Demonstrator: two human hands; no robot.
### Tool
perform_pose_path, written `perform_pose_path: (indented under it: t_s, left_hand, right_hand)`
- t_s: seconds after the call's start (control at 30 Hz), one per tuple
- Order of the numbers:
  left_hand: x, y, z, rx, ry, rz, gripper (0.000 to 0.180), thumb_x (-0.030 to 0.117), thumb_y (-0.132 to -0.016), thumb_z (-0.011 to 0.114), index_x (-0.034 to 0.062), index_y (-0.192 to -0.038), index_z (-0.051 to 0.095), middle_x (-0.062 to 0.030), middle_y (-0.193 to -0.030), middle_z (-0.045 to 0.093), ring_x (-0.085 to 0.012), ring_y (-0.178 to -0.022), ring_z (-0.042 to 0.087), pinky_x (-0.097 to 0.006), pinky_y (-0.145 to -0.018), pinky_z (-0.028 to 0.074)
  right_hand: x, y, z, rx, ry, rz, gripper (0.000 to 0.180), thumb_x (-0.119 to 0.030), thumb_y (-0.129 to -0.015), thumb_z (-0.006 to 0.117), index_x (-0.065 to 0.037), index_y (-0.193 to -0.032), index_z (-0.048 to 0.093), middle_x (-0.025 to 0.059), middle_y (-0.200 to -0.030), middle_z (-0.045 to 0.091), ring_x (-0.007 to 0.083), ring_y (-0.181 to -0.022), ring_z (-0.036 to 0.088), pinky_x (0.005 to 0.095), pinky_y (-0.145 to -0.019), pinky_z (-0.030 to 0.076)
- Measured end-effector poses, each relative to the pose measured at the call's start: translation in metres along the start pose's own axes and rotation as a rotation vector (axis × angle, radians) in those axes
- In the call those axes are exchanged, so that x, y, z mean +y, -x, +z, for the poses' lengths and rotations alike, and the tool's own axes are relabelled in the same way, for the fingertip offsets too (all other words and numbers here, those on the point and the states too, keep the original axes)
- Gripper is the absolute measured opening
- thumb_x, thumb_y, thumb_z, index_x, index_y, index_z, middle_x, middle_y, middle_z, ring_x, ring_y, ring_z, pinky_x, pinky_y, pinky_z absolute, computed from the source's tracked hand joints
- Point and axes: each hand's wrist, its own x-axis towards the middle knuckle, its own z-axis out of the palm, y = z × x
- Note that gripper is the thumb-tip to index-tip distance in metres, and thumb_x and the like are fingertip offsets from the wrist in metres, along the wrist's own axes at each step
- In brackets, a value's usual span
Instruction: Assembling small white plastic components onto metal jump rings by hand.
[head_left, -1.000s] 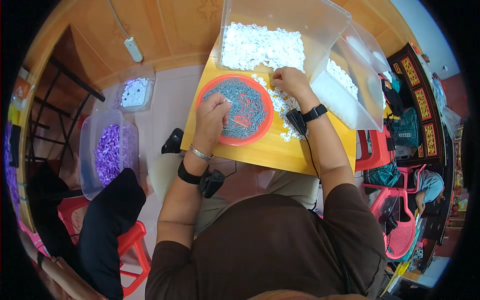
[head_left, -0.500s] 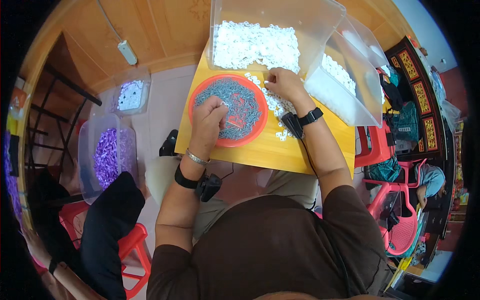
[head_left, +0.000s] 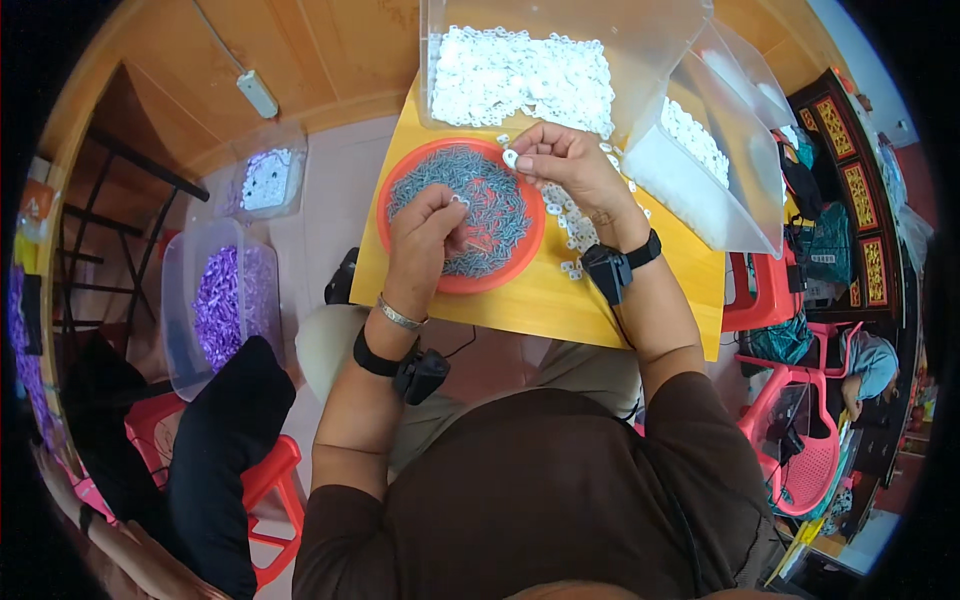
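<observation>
The right hand (head_left: 572,172), which half a second ago is curled down over the loose small white plastic pieces (head_left: 573,228) on the yellow wooden table (head_left: 500,308), is now raised and turned, its fingertips by the upper right rim of the round orange-red plastic bowl (head_left: 538,225). A flat white plastic piece with a hole (head_left: 510,159) now shows at its fingertips. The left hand (head_left: 424,228) keeps nearly the same place over the bowl's left half, above the slim grey metal screw-like pieces (head_left: 508,205).

The right thumb and forefinger are closed in a pinch on the edge of the flat white piece, which projects over the rim; the other fingers are loosely bent. The left fingers are folded in, thumb against forefinger, gripping a tiny white bit (head_left: 460,200) that peeps out at the tips. Whether anything else sits inside that fist, I cannot tell.
</observation>
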Motion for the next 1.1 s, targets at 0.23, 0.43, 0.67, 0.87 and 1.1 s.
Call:
perform_pose_path:
  t_s: [0.23,0.43,0.67,0.87,1.1]
  left_hand:
    - [-0.001,-0.005,0.004,-0.058,0.087,0.076,0.013,0.014,-0.089,0.047,0.0064,-0.08,0.053,-0.0032,-0.073,0.058,-0.0094,-0.065,0.055,-0.02,-0.055,0.041]
    - [-0.008,-0.013,0.001,-0.144,0.212,0.036,0.014,0.014,-0.089,0.047,0.0029,-0.087,0.054,-0.0069,-0.081,0.06,-0.0122,-0.071,0.058,-0.023,-0.062,0.047]
    - [-0.008,-0.013,-0.002,-0.214,0.368,0.028,0.015,0.015,-0.089,0.047,0.0027,-0.085,0.053,-0.0094,-0.077,0.06,-0.0155,-0.069,0.06,-0.024,-0.06,0.048]
    - [-0.008,-0.011,0.006,-0.257,0.441,-0.007,0.015,0.016,-0.089,0.047,0.0025,-0.082,0.052,-0.0113,-0.07,0.059,-0.0179,-0.062,0.06,-0.026,-0.058,0.049]
    - [-0.004,-0.007,0.01,-0.045,0.053,-0.003,0.013,0.013,-0.087,0.05,0.0057,-0.077,0.053,-0.0018,-0.064,0.054,-0.0079,-0.053,0.05,-0.019,-0.049,0.04]
  right_hand:
    - [-0.008,0.006,0.016,-0.02,0.095,-0.017,0.017,-0.008,-0.081,0.065,-0.002,-0.097,0.063,-0.0021,-0.077,0.062,0.0033,-0.068,0.056,0.0169,-0.062,0.045]
    - [-0.007,0.013,0.033,-0.153,0.108,-0.082,0.023,-0.005,-0.083,0.064,0.0,-0.105,0.063,0.0003,-0.085,0.063,0.0049,-0.078,0.057,0.0192,-0.071,0.047]
    - [-0.006,0.014,0.031,-0.22,0.055,-0.079,0.023,-0.003,-0.082,0.064,0.001,-0.104,0.063,0.0015,-0.084,0.063,0.0071,-0.079,0.058,0.0209,-0.072,0.047]
    - [0.003,0.01,0.024,-0.225,0.04,-0.137,0.015,-0.006,-0.083,0.065,0.0,-0.096,0.062,0.0018,-0.079,0.063,0.0074,-0.071,0.058,0.0212,-0.067,0.047]
    - [0.002,0.004,0.02,-0.027,0.007,0.023,0.017,-0.011,-0.086,0.063,-0.002,-0.099,0.063,0.0001,-0.079,0.063,0.0046,-0.064,0.055,0.0178,-0.058,0.046]
